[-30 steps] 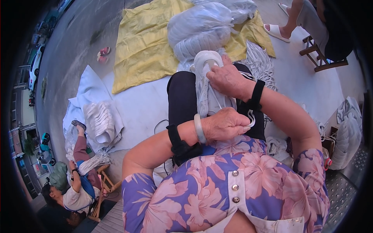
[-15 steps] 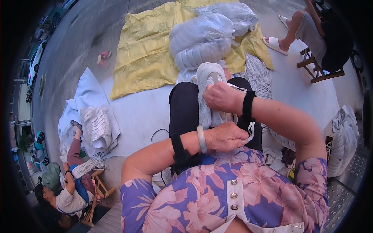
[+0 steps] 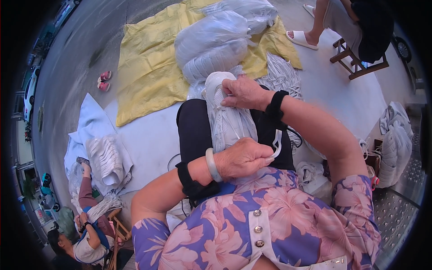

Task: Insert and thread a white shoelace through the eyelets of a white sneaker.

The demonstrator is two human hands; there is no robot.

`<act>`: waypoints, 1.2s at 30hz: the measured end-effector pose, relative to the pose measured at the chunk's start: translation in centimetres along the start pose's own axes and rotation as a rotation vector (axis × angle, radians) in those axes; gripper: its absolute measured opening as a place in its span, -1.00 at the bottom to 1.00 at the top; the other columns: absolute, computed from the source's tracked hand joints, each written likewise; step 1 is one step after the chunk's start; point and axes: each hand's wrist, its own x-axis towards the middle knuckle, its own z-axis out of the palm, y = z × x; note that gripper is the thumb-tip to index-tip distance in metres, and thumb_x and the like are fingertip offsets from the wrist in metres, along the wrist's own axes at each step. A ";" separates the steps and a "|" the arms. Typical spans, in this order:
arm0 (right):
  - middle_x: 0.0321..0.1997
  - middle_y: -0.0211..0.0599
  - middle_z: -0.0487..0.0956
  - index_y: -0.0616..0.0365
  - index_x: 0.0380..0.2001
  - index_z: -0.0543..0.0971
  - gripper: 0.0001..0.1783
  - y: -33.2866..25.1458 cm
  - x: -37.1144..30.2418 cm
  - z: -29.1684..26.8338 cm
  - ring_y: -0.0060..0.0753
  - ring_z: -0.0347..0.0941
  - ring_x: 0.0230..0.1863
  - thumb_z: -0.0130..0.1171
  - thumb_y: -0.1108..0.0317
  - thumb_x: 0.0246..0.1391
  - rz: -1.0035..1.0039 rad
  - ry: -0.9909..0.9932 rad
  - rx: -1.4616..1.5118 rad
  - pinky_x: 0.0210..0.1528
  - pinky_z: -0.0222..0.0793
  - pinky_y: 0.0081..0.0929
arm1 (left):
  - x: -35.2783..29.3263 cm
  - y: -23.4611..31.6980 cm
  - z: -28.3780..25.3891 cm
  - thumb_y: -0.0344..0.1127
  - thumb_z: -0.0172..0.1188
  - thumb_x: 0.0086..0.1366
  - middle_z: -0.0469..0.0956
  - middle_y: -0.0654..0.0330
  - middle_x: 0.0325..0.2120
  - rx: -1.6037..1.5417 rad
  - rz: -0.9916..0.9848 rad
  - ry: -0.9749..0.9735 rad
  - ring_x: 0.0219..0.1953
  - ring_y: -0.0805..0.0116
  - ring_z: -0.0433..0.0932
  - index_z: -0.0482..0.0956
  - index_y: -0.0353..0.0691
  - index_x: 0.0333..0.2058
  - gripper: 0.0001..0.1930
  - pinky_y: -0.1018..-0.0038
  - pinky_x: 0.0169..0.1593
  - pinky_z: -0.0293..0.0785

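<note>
A white sneaker [image 3: 218,123] with a mesh upper rests across my lap on black trousers, its toe pointing away from me. My right hand [image 3: 246,93] bends over the front of the lacing area, thumb and fingertips pinched against the shoe. What lies between those fingertips is too small to make out. Closer to my body, my left hand [image 3: 243,157] is closed, gripping a white shoelace [image 3: 277,143] whose loop sticks out on its right side. A thin lace strand runs from the shoe toward this hand.
Bagged white shoes [image 3: 211,42] lie on a yellow sheet [image 3: 150,67] ahead. Beside them is a heap of white laces [image 3: 281,76]. A person in white slippers stands by a wooden stool [image 3: 357,63] at right; another sits at lower left near white shoe parts [image 3: 105,157].
My right hand has shifted from the shoe's side to the front of its lacing. The left hand keeps the lace. The whole view has moved slightly.
</note>
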 end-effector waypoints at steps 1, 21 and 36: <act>-0.42 -0.09 0.54 0.12 -0.32 0.40 -0.59 0.6 0.3 0.7 0.01 0.47 -0.27 0.14 0.01 -0.07 -0.021 0.049 0.049 -0.25 0.26 -0.12 | 0.0 0.2 -0.2 -0.29 -0.05 0.27 0.34 0.12 -0.72 -0.008 -0.003 -0.015 -0.68 0.22 0.33 0.34 -0.32 -0.56 -0.74 0.41 -0.55 0.22; -0.51 -0.12 0.45 0.20 -0.28 0.36 -0.49 -0.3 -8.0 2.5 -0.15 0.41 -0.46 0.22 0.05 -0.19 0.161 0.144 0.581 -0.40 0.30 -0.33 | -3.8 -1.7 0.8 -0.40 0.15 -0.09 0.40 0.24 -0.49 0.884 0.071 0.352 -0.40 0.22 0.38 0.46 -0.16 -0.53 -0.92 0.33 -0.28 0.20; -0.59 -0.25 0.44 0.20 -0.41 0.41 -0.67 -1.1 -6.7 3.4 -0.38 0.36 -0.54 0.24 0.19 -0.12 0.169 0.245 0.731 -0.46 0.29 -0.41 | -4.5 -5.1 -1.0 -0.39 0.14 -0.04 0.37 0.16 -0.57 0.771 0.090 0.362 -0.44 0.13 0.39 0.42 -0.17 -0.57 -0.94 0.31 -0.34 0.26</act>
